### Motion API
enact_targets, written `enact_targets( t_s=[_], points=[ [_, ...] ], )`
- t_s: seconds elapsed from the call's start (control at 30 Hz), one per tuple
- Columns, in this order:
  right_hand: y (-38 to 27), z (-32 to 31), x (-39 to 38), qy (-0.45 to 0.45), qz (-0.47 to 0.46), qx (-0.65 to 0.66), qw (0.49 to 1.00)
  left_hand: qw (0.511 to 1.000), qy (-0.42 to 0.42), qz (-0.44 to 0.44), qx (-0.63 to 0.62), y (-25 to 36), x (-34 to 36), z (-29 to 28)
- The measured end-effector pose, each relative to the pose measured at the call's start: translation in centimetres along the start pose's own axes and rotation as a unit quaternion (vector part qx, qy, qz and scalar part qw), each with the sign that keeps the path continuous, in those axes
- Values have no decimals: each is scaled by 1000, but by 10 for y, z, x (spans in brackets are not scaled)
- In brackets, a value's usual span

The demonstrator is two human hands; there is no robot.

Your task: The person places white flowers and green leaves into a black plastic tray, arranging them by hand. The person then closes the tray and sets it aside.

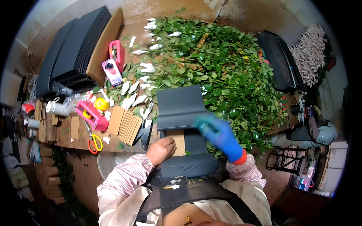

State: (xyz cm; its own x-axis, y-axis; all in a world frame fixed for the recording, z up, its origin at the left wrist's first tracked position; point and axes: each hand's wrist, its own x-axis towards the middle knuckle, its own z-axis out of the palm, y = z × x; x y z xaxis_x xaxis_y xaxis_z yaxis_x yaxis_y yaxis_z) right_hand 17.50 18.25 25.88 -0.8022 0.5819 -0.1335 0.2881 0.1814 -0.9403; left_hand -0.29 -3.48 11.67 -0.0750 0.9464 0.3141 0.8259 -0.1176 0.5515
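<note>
My bare left hand (161, 149) rests with its fingers together on the edge of a brown cardboard piece (175, 144). That piece lies inside a dark grey folded sheet (180, 107), which is open in front of me with a raised flap at the far side. A ribbed dark grey part (190, 165) is at the near side, close to my body. My right hand (222, 137), in a blue and green glove, hovers over the sheet's right side. Motion blurs it, so its grip is unclear. Black scissors (144, 134) lie left of the sheet.
Green leafy rose stems (226, 71) cover the table's middle and right, with white-wrapped heads (140, 100) along their left. At left are cardboard pieces (124, 124), a pink tape dispenser (92, 116), yellow-handled scissors (95, 144) and stacked dark sheets (81, 49). Another person (324, 133) is far right.
</note>
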Motion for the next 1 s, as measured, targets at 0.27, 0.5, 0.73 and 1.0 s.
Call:
enact_targets(
  t_s=[0.27,0.5,0.73,1.0],
  points=[
    [130,-51,102,110,-144,-508,842,1000,-6,11,-1,8,14,-8],
    [105,-69,105,53,-78,24,995,1000,-3,3,1,9,16,-7],
    [92,-98,183,101,-111,-328,933,1000,-16,-20,-9,7,12,-7],
    [76,-76,294,133,-145,-614,764,999,-31,-39,-7,9,7,-8]
  ],
)
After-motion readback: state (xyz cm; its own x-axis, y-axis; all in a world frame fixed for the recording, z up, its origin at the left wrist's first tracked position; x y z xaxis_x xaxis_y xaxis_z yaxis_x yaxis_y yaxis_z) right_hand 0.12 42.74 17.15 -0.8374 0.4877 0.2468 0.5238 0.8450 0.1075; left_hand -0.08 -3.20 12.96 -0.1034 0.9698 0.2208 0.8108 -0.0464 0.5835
